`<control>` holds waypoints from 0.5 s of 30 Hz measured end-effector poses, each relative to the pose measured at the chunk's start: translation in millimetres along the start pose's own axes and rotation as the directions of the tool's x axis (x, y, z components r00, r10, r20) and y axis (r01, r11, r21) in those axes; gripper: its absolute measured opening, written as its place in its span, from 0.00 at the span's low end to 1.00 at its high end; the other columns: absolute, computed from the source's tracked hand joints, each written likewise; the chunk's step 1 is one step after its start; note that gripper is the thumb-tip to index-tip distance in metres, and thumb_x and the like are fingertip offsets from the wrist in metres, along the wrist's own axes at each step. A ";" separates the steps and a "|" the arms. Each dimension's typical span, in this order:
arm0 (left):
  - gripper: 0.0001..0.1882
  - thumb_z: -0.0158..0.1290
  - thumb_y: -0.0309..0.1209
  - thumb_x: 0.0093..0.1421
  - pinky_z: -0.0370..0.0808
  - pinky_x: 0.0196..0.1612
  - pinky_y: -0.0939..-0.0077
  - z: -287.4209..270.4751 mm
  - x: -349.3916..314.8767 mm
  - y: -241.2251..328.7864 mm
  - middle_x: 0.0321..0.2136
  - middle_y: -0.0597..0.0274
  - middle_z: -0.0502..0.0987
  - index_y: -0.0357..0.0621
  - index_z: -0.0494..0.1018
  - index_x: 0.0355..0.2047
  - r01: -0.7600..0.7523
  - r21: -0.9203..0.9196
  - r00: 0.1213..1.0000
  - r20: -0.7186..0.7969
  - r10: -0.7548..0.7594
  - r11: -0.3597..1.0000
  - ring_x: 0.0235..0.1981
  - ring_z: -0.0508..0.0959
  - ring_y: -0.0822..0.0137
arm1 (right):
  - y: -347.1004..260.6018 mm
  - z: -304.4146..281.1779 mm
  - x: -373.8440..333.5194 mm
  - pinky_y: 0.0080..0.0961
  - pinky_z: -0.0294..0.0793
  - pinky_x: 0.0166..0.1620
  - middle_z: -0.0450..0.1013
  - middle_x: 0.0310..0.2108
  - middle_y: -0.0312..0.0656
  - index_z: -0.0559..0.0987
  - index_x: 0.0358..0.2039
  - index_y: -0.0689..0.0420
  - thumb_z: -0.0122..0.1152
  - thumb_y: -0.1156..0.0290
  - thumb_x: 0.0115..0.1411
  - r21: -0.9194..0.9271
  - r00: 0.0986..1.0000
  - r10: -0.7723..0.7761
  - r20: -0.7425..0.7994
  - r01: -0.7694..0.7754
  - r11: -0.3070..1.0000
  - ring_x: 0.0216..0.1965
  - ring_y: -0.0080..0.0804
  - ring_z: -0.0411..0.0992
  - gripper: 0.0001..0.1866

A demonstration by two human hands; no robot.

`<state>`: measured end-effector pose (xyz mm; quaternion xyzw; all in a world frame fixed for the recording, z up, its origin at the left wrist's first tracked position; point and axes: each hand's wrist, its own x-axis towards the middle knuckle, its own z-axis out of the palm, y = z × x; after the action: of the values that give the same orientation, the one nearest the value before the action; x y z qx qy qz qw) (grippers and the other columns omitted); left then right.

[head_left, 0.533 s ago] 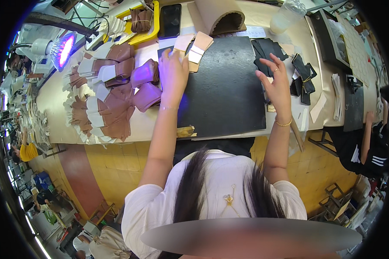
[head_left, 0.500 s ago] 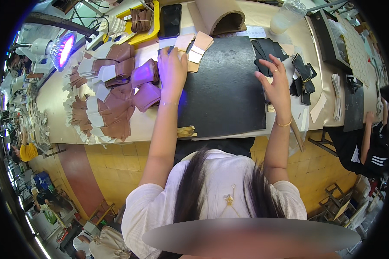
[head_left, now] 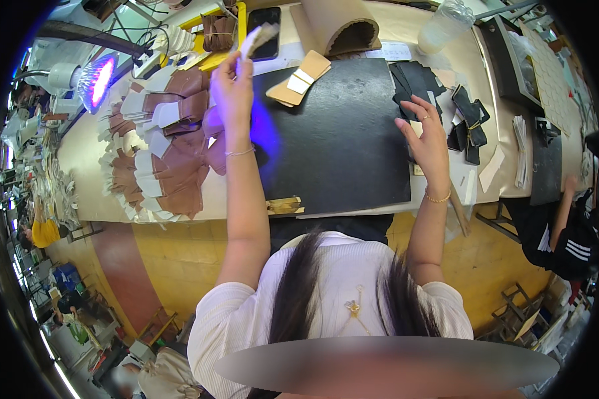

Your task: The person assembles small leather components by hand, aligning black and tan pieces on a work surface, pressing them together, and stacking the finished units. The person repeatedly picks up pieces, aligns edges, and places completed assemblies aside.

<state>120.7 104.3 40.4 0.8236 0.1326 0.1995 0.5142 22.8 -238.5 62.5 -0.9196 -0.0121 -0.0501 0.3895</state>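
Observation:
My left hand (head_left: 234,92) is raised over the left edge of the black board (head_left: 336,146), its fingers closed on a pale flat piece (head_left: 257,41) that is blurred by motion. A small bundle of tan leather pieces (head_left: 317,63) with a white band lies on the board's far left part. Over the board's right edge hovers my right hand (head_left: 429,143), fingers apart and holding nothing, close to several black leather pieces (head_left: 419,78). Fanned brown leather pieces (head_left: 180,159) with white ends lie left of my left hand, which partly hides the nearest ones.
A lit lamp (head_left: 98,81) stands at the far left. Behind the board are a yellow tray (head_left: 241,26), a dark phone (head_left: 267,30), a rolled tan sheet (head_left: 333,26) and a plastic cup (head_left: 439,30). Banded black pieces (head_left: 471,120) lie at right. Another person's arm (head_left: 564,209) shows further right.
My left hand has lifted and moved left, carrying the pale piece away from beside the tan bundle. The right hand has barely moved.

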 end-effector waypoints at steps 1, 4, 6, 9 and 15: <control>0.18 0.56 0.36 0.63 0.75 0.42 0.71 -7.1 -0.1 6.2 0.41 0.49 0.78 0.34 0.76 0.47 0.045 -0.293 0.999 0.004 -0.046 0.955 0.35 0.78 0.56 | -1.9 1.9 0.1 0.31 0.70 0.55 0.70 0.57 0.45 0.79 0.50 0.54 0.65 0.65 0.59 0.009 1.000 -0.016 0.004 0.016 1.000 0.55 0.42 0.70 0.18; 0.22 0.46 0.35 0.68 0.78 0.47 0.63 -23.5 -3.3 28.0 0.45 0.42 0.76 0.27 0.67 0.54 0.360 -0.738 0.933 0.292 -0.212 0.570 0.43 0.79 0.49 | -8.9 9.6 3.3 0.28 0.74 0.47 0.72 0.54 0.45 0.79 0.48 0.56 0.65 0.68 0.59 0.023 0.993 -0.116 0.010 0.116 0.993 0.51 0.41 0.73 0.16; 0.25 0.40 0.37 0.70 0.78 0.52 0.52 -28.8 -10.9 41.3 0.48 0.38 0.74 0.25 0.63 0.56 0.517 -0.785 0.856 0.483 -0.185 0.342 0.50 0.77 0.45 | -16.1 15.4 5.2 0.27 0.74 0.46 0.73 0.52 0.45 0.79 0.48 0.56 0.64 0.70 0.60 0.005 0.981 -0.193 0.013 0.193 0.981 0.50 0.41 0.74 0.15; 0.27 0.40 0.37 0.69 0.75 0.54 0.49 -25.7 -28.2 55.1 0.53 0.36 0.71 0.25 0.61 0.59 0.624 -0.722 0.779 0.604 -0.167 0.298 0.53 0.74 0.44 | -32.5 21.9 5.3 0.27 0.74 0.47 0.76 0.48 0.44 0.79 0.46 0.57 0.63 0.71 0.60 0.244 0.972 -0.233 0.038 0.217 0.945 0.48 0.40 0.75 0.13; 0.25 0.38 0.38 0.70 0.77 0.52 0.55 -9.8 -64.6 69.0 0.53 0.38 0.73 0.27 0.64 0.57 0.682 -0.639 0.694 0.719 -0.041 0.355 0.52 0.76 0.46 | -80.0 30.4 17.1 0.23 0.74 0.40 0.76 0.40 0.40 0.82 0.40 0.59 0.62 0.77 0.60 0.345 0.921 -0.382 -0.075 0.383 0.857 0.36 0.30 0.75 0.07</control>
<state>59.8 54.7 93.9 0.3930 0.0335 -0.1575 0.9053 37.4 -161.3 100.4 -0.8135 -0.2024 -0.1253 0.5307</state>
